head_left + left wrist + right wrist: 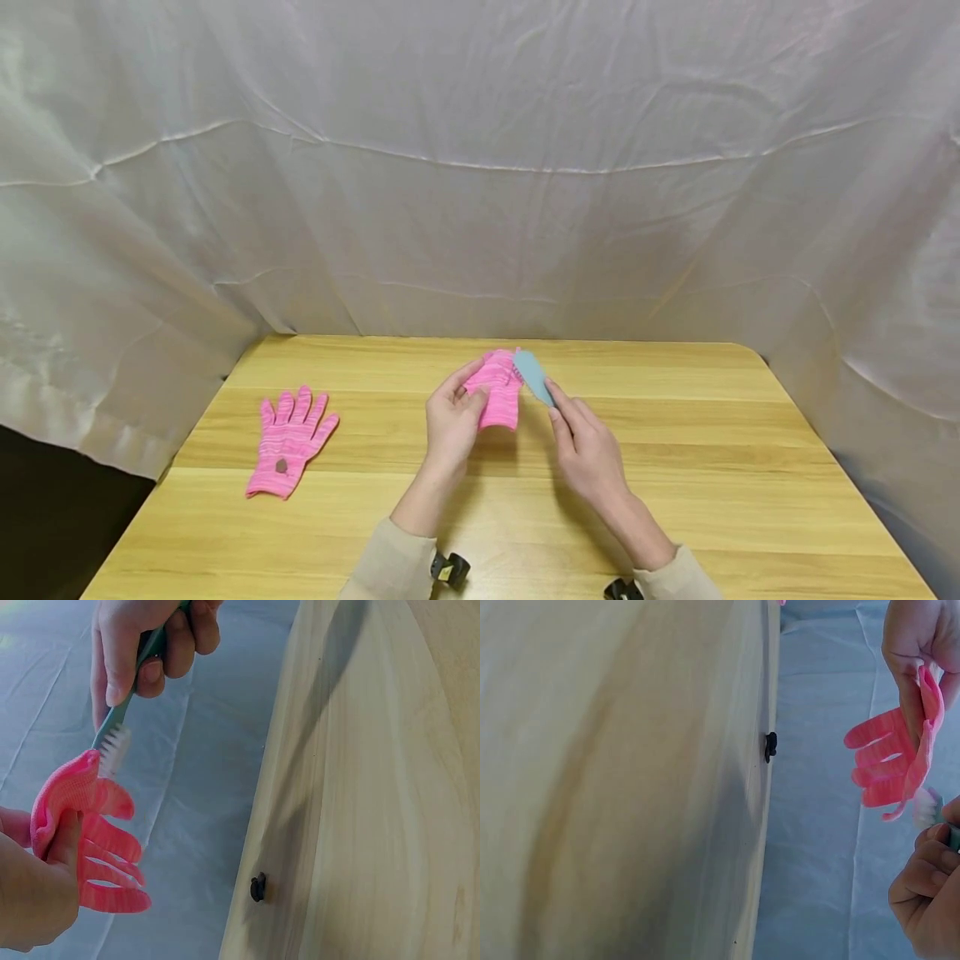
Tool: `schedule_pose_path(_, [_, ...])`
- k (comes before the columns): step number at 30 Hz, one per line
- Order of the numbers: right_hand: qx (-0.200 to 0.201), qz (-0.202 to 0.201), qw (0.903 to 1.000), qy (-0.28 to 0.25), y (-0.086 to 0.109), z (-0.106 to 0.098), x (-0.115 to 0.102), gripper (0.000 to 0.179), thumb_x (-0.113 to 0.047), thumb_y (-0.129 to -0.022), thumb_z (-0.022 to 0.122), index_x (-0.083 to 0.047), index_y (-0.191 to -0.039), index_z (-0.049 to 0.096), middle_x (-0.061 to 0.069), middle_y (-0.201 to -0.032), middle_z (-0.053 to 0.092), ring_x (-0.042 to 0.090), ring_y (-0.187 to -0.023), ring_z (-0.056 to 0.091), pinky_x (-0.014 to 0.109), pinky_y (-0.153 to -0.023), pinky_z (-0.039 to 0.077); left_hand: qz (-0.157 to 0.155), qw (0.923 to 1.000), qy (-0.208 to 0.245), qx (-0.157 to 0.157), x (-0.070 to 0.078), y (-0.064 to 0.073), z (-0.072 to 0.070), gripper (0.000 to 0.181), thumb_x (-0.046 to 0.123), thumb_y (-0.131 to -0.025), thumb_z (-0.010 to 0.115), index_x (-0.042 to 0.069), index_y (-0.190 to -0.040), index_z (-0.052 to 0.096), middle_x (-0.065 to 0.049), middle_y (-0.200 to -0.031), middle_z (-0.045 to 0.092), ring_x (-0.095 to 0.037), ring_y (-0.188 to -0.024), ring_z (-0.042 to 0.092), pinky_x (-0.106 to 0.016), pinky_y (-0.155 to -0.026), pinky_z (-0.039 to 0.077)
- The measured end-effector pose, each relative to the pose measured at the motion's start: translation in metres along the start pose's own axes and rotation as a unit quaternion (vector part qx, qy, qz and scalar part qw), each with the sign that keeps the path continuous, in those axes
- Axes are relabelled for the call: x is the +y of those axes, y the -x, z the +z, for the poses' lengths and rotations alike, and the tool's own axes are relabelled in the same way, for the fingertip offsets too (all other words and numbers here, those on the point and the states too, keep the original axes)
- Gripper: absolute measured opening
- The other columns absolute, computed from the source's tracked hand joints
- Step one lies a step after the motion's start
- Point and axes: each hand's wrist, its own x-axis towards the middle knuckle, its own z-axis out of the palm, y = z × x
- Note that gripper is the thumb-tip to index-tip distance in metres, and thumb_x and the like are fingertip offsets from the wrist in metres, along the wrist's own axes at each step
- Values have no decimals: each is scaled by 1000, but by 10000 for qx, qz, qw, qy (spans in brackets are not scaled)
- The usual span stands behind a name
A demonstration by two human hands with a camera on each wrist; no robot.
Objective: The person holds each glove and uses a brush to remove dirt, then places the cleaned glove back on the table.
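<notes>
At the lower border, nearest the viewer, 2 beige sleeves (392, 560) and 2 black wrist devices (451, 570). Slightly farther, at left, loose pink glove (288, 442) flat on the wooden table (712, 483), fingers pointing away, 1 brown patch (281, 466) near its cuff. Toward the centre, above the tabletop, right hand (592, 454) clamped on the handle of a blue-green brush (534, 379); left hand (452, 421), apart from the right, pinching a 2nd pink glove (504, 403). White bristles (115, 750) at that glove's edge, contact uncertain. Farthest, creased grey curtain (480, 225).
</notes>
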Motion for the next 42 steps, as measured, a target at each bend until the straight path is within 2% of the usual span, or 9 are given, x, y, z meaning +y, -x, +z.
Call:
schedule_pose_path(3, [3,-12,10000,-64,0,0,0,45,-3,-102,63,-8,-146,61,1,-89,62,4,-60,36,21,-49,35,40,10000,-10,17,0,0,0,41,-9,-97,59,-2,-137,64,-22,-118,70,-12,-82,67,-20,-66,60])
schedule_pose_path(9, [33,-377,9988,-316,0,1,0,46,0,-100,63,-6,-145,60,2,-90,63,3,-63,39,20,-50,38,-60,10000,-47,-54,0,0,0,42,-10,-96,59,-1,-137,63,-22,-118,70,-12,-81,66,-20,-66,59])
schedule_pose_path(13, [9,-528,9979,-373,0,2,0,47,1,-99,64,-5,-145,60,0,-88,60,2,-64,39,20,-50,39,-18,9998,-141,-138,0,2,0,40,-8,-97,60,-2,-137,63,-21,-117,69,-12,-81,65,-20,-65,59])
schedule_pose_path(22, [-30,-448,9986,-262,1,2,-1,45,0,-99,64,-4,-144,61,-3,-84,57,2,-62,38,19,-49,37,-55,9998,-43,-171,0,2,0,41,-8,-98,59,-1,-138,63,-23,-119,69,-12,-81,67,-20,-66,59])
schedule_pose_path(30, [89,-458,9989,-104,1,3,-1,45,1,-99,65,-5,-143,62,0,-85,60,2,-61,36,19,-48,34,-49,9998,4,-204,-1,2,-1,41,-7,-99,59,1,-139,63,-23,-122,69,-12,-82,69,-21,-67,60])
schedule_pose_path(42, [219,-476,9986,-27,0,2,-3,46,1,-99,65,-8,-144,63,1,-85,60,1,-60,34,18,-48,32,5,9998,15,-207,0,2,-1,42,-8,-98,59,3,-138,64,-21,-118,70,-12,-82,68,-22,-66,61])
